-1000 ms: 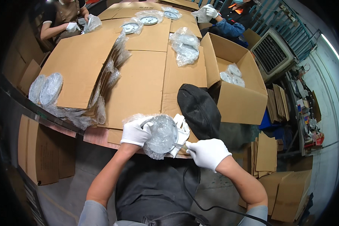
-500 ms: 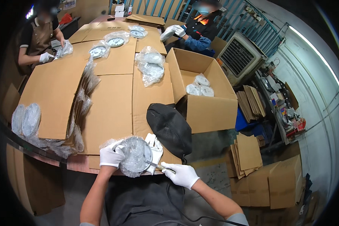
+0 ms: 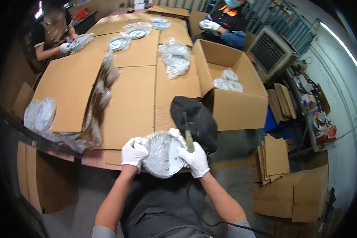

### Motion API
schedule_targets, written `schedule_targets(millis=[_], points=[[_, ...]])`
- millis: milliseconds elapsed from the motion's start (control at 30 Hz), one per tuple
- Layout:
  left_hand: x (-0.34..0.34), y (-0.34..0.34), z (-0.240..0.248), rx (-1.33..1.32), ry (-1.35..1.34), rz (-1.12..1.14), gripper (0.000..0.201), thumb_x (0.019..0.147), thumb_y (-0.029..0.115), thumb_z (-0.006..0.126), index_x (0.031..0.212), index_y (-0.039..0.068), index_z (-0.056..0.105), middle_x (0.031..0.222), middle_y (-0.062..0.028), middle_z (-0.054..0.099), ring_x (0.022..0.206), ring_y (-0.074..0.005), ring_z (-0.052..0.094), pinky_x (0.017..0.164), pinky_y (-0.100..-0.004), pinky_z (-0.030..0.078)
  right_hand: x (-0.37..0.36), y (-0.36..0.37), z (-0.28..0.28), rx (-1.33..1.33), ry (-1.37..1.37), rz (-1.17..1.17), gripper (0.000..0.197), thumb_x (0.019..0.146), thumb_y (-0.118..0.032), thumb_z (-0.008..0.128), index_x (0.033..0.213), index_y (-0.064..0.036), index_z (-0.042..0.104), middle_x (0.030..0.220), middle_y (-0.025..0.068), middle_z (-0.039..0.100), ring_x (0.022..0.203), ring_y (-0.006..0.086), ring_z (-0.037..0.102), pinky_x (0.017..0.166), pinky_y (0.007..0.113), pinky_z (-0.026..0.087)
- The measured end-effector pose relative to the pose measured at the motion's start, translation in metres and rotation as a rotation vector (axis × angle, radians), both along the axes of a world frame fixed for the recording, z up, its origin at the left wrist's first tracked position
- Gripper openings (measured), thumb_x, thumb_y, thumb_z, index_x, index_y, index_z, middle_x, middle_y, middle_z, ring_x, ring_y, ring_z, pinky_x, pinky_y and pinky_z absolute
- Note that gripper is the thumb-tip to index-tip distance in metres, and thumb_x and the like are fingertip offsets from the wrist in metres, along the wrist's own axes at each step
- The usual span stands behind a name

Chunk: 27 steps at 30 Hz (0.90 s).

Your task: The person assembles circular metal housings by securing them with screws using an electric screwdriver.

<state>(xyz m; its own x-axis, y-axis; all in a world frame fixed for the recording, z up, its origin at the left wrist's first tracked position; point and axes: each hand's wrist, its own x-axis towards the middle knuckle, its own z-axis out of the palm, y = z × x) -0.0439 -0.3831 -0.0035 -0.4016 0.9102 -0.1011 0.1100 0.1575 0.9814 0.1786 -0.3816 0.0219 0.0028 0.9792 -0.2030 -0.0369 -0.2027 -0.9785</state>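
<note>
Head view: hands [image 3: 134, 152] curled closed on opposite edges of a part-wrapped disc [image 3: 162, 157]; upright tool [image 3: 189, 142] in the right one [image 3: 196, 160]

Disc [image 3: 174, 158]: smooth, metal-looking; wrap [image 3: 154, 152]: glossy crinkled plastic; gloves [image 3: 133, 152]: matt cloth; box [image 3: 240, 111]: matt cardboard

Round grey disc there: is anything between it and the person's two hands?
Clear plastic wrap covers the left part of the disc, at the gloved left hand. On the right, nothing visible stands between its bare side and the gloved right hand.
</note>
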Motion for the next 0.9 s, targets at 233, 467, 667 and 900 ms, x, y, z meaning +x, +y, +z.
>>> schedule_targets(millis=[233, 467, 667, 900], points=[[0.04, -0.034, -0.017, 0.09, 0.137, 0.1, 0.022, 0.09, 0.005, 0.059, 0.111, -0.002, 0.057, 0.105, -0.0085, 0.063, 0.097, -0.0159, 0.06, 0.09, -0.0265, 0.047, -0.021, -0.023, -0.012, 0.015, 0.185, -0.177, 0.027, 0.085, -0.011, 0.074, 0.105, -0.0021, 0.057, 0.088, 0.0036, 0.063, 0.064, 0.0066, 0.059, 0.049, 0.021, 0.048], [0.009, -0.029, -0.019, 0.107, 0.032, 0.175, 0.04, 0.081, 0.0, 0.054, 0.119, -0.008, 0.059, 0.109, -0.0184, 0.069, 0.103, -0.0216, 0.067, 0.092, -0.0297, 0.051, 0.007, -0.04, 0.041, -0.279, -0.184, 0.238, 0.044, 0.089, -0.033, 0.074, 0.116, 0.0, 0.063, 0.08, 0.0049, 0.068, 0.059, 0.0082, 0.063, 0.052, 0.025, 0.051], [0.0, -0.018, 0.02, 0.124, 0.397, 0.075, 0.029, 0.083, -0.001, 0.054, 0.109, -0.005, 0.068, 0.1, -0.017, 0.072, 0.096, -0.0213, 0.07, 0.088, -0.0302, 0.053, 0.051, -0.031, 0.078, 0.437, -1.096, 0.453, 0.037, 0.09, -0.041, 0.065, 0.12, -0.0179, 0.067, 0.077, 0.0109, 0.068, 0.067, 0.0271, 0.069, 0.061, 0.039, 0.055], [0.002, -0.02, 0.013, 0.259, 0.439, 0.123, 0.026, 0.081, 0.001, 0.058, 0.105, -0.003, 0.069, 0.092, -0.0177, 0.073, 0.085, -0.0235, 0.073, 0.08, -0.0314, 0.056, 0.031, -0.019, 0.103, 0.438, -1.323, 0.757, 0.023, 0.096, -0.033, 0.055, 0.107, -0.0157, 0.066, 0.068, 0.0108, 0.064, 0.06, 0.0292, 0.065, 0.055, 0.041, 0.053]])
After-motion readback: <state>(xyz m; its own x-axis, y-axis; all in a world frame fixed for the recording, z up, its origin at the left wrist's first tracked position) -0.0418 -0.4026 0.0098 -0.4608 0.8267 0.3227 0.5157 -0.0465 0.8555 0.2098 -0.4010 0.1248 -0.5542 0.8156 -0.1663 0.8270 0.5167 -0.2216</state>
